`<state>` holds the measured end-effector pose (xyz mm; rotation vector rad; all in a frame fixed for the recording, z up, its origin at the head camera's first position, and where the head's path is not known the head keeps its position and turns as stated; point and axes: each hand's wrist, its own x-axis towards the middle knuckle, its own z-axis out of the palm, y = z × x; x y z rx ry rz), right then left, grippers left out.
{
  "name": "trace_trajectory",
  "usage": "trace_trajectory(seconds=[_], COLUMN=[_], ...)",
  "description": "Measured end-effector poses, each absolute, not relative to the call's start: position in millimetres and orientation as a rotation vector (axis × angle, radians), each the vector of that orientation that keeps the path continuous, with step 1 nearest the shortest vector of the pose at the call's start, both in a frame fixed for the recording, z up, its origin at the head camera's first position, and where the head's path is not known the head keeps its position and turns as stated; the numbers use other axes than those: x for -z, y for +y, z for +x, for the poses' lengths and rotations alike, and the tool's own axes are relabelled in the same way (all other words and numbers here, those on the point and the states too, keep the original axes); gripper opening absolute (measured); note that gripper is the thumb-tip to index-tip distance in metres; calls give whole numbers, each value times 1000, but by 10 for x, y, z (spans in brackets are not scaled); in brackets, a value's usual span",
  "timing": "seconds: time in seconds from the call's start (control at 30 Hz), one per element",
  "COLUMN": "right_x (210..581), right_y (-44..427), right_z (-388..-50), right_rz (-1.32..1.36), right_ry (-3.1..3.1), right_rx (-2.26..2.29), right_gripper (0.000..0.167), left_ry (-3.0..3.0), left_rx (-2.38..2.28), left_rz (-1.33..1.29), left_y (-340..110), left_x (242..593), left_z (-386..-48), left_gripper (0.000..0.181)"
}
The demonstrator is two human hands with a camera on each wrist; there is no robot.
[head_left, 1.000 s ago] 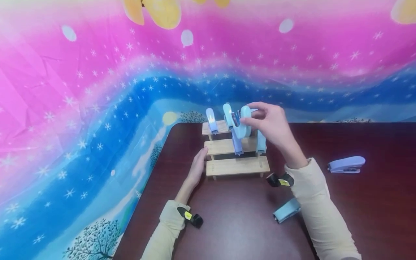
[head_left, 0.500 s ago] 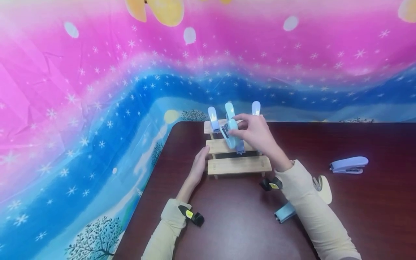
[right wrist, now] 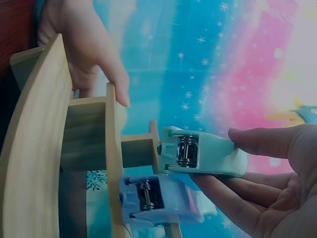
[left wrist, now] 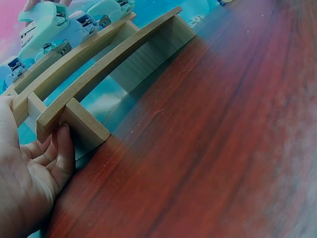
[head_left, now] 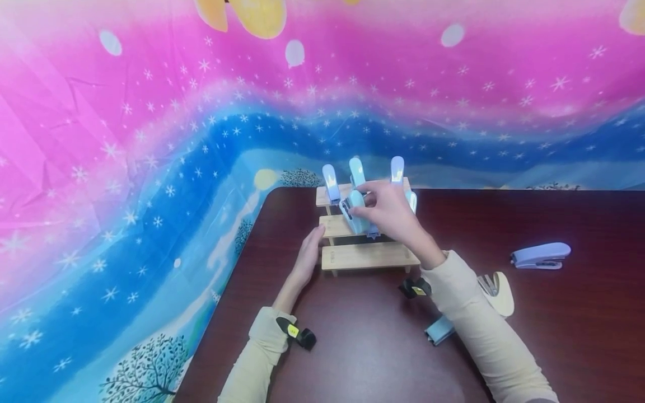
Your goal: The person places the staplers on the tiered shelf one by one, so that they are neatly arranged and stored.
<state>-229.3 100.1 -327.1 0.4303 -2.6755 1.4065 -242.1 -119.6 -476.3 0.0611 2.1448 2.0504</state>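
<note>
While the rack (head_left: 368, 257) is gripped at its left end by the left hand (head_left: 307, 258), with thumb against a step and fingers bent beneath, the mint stapler (right wrist: 218, 156) is pinched by the right hand (head_left: 393, 210), its thumb and fingers parted only by the body. It is held at the rack's middle step, just left of the lilac stapler (right wrist: 171, 201); whether the step is touched cannot be told. That neighbour could be knocked askew if the mint stapler were steered too far right, as little room is left between them. Were it released tilted, it could be toppled off the rack. The rack itself could be shoved if the left hand's grip were slackened under pressure. Right of the rack and nearer the person, the cream stapler (head_left: 505, 296) and teal stapler (head_left: 439, 330) could be swept aside by the right sleeve (head_left: 491, 341) if it were lowered.
</note>
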Motion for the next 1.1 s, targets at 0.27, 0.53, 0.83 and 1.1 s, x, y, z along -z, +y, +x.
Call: trace_trajectory(seconds=[0.27,0.53,0.83,1.1], right_x=[3340,3420,3555,3576], right_y=[863,723,606,577], right_z=[-2258,-2209,-2191,-2166], right_rz=[474,507,492,535], right_ry=[-2707,-2685,-2604,-2608], right_rx=[-1224,-1066,-967,-877], right_gripper=[46,35,26,18], left_ry=[2159,2164,2192,2253], left_rx=[-2047,-2052,-2027,-1994], left_rz=[56,82,76,62], left_y=[-1193,-1199,-1197,-1199], left_x=[4760,4764,4748,4741], left_z=[-2416,-2423,-2417,-2408], left_gripper=[61,62,61,67])
